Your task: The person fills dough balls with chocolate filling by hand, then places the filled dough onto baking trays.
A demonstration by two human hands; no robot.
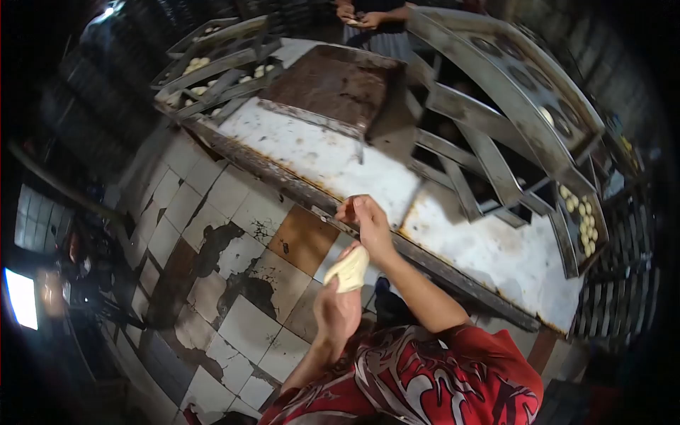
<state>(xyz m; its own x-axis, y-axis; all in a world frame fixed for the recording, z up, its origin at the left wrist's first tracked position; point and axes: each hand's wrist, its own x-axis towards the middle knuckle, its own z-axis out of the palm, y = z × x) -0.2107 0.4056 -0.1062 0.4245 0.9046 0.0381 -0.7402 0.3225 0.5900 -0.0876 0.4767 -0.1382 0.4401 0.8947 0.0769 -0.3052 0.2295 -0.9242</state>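
Red patterned shirt (446,379) fabric fills the space nearest the camera, on the person's side of the worktable (304,152). From its sleeves both forearms reach toward the table's near edge. The left hand (340,312) is raised short of that edge, over the tiled floor (244,329), its forearm angled up from below. It holds a soft, pale piece of dough (348,271), the thumb pressed on the near side and the fingers wrapped behind, partly hidden by it. The right hand (370,219) is higher in the view, at the table's near edge, wrist slightly bent. Its fingers are curled inward with the thumb close to them; whether the tips meet or pinch anything, I cannot tell.

On the table sits a dark brown board (329,85), with metal trays (496,106) stacked at the right end and more trays (219,64) at the left. Another person (382,25) stands beyond the far side.
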